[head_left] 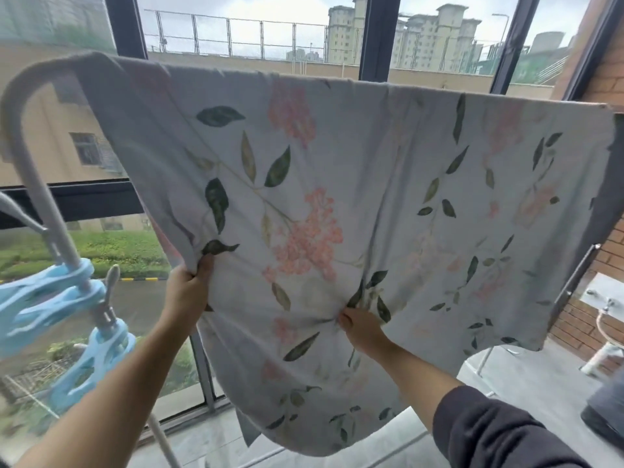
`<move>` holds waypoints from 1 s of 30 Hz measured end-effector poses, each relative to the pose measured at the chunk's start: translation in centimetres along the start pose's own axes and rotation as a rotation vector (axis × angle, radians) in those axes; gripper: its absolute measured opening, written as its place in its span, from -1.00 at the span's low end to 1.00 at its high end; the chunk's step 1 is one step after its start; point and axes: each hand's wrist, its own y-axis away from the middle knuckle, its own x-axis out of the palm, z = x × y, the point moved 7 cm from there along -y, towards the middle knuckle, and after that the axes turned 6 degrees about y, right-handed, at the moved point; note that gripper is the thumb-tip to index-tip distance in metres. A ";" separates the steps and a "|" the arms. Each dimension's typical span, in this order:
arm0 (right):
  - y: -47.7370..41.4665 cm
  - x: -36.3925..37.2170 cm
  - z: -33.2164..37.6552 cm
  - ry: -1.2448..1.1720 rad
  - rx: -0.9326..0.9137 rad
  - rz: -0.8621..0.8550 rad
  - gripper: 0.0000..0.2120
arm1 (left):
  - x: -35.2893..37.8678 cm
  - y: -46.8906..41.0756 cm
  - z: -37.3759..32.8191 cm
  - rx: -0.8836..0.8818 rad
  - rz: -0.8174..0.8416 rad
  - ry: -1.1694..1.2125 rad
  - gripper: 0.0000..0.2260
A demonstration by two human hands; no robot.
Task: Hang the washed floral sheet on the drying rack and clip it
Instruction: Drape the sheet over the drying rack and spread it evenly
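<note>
Left hand (187, 288) and right hand (359, 327) both pinching pale floral cotton sheet (337, 184) draped over grey metal drying rack (37, 136); best pull taut, smooth evenly, then fetch blue plastic clips (57, 305).

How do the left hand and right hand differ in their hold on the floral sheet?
The left hand grips the floral sheet at its left edge, higher up; the right hand pinches a bunch mid-panel, lower down. The left forearm is bare; the right wears a dark sleeve. Both are closed on fabric.
</note>
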 end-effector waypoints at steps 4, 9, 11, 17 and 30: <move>-0.3 -2.6 2.2 0.044 -0.115 -0.118 -0.78 | -2.1 0.5 -4.1 0.122 -0.076 -0.032 -0.86; -1.1 -7.0 7.8 0.079 -0.276 -0.163 -0.76 | -6.6 -1.0 -8.8 0.214 -0.199 -0.074 -0.64; -1.0 -10.9 11.0 0.088 -0.344 -0.280 -0.77 | -8.8 -1.4 -10.8 0.327 -0.245 -0.126 -0.61; 2.0 -24.2 21.3 0.136 -0.614 -1.007 -0.74 | -13.0 -0.9 -15.1 0.511 -0.380 -0.290 -0.74; -6.5 -30.4 27.7 0.546 -0.528 -0.619 -0.65 | -21.6 -6.4 -13.0 0.141 -0.609 -0.196 -0.77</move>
